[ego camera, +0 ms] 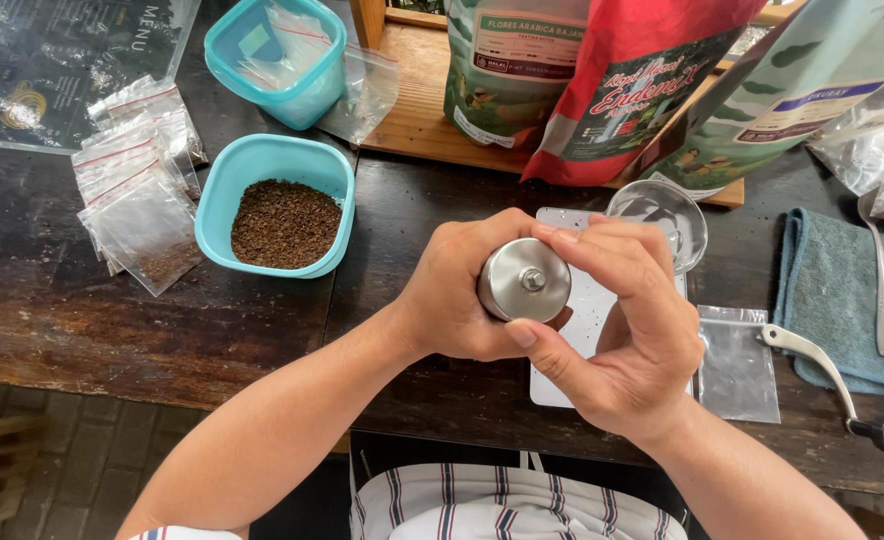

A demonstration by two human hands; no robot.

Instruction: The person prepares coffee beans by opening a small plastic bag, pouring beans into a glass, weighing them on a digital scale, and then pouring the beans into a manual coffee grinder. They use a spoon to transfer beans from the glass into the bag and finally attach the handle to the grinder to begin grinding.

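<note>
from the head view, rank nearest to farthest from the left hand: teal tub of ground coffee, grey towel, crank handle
1. teal tub of ground coffee, just up-left of the left hand.
2. crank handle, lying to the right, past the right hand.
3. grey towel, far right; close to the handle's distance, nearly tied.

1. This looks like a small café or coffee stall's preparation spot, set on a dark, worn wooden worktop (82, 320).
2. Three large printed coffee bags (622, 80) stand on a wooden tray (412, 120).
3. A turquoise tub of ground coffee (277, 205) sits beside a pile of small zip-seal sachets (137, 190).
4. A laminated menu sheet (52, 60) lies at the far left corner.
5. A steel hand grinder (524, 280) and its detached crank handle (837, 375) are present.
</note>
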